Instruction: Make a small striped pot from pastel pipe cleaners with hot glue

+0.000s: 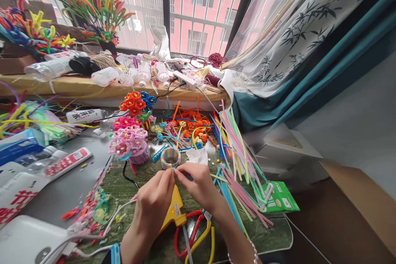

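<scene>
Both hands meet near the middle of the green table mat, fingertips pinched together. My left hand [156, 200] and my right hand [199, 183] are closed around something small and light blue, mostly hidden by the fingers. Just beyond the fingertips is a striped pastel ring [170, 158] of fuzzy stems; whether the fingers touch it is unclear. Under the hands lies a yellow glue gun [175, 210]. Red-handled scissors [195, 231] and yellow stems [202, 241] are at the near edge. A white tissue [198, 156] sits right of the ring.
Pink, orange and blue fuzzy flowers [131, 138] stand behind on the left. Bundles of pastel stems [235, 144] and a green packet [280, 197] lie right. Cables [131, 180] cross the mat. Bottles [83, 115] and a white device [31, 239] are left; the cluttered windowsill [77, 84] is behind.
</scene>
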Demonstrator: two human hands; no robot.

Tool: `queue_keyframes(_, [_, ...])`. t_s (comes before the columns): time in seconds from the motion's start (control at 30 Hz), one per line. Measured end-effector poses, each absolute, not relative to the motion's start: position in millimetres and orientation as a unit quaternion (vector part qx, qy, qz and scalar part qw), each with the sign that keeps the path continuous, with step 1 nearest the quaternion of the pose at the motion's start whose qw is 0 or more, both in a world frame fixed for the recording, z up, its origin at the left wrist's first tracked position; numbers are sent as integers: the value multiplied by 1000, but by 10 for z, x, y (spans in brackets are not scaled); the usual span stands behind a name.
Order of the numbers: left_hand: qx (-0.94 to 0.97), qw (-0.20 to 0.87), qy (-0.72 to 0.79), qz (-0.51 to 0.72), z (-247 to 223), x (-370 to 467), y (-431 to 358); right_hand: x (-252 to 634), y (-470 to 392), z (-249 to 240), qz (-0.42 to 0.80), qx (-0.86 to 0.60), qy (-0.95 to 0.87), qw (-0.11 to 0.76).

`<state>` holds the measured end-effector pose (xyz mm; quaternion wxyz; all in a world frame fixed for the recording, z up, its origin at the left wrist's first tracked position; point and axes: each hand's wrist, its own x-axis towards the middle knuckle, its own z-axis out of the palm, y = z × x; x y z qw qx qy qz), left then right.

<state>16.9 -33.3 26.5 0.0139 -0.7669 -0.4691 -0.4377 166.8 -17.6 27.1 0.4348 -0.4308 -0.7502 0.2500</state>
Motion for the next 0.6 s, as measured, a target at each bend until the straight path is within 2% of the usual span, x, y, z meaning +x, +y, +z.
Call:
queue_keyframes(0.07, [-725, -125, -493, -464, 302, 138, -337, 1688, -184, 297, 259, -425, -746, 443])
queue_keyframes(0.17, [-617, -389, -497, -471, 368, 64, -304, 1735, -183, 346, 294, -400, -743, 449])
queue_keyframes(0.27, [-532, -532, -473, -458, 394, 14, -251, 1759, -177, 370, 320, -376, -740, 457])
queue_keyframes(0.37, [-509, -562, -469, -453, 388, 8, -225, 1760, -178, 370, 327, -370, -739, 458])
queue_keyframes(0.6, [-529, -517, -470, -482, 413, 63, -270, 1763, -201, 384, 326, -385, -734, 455])
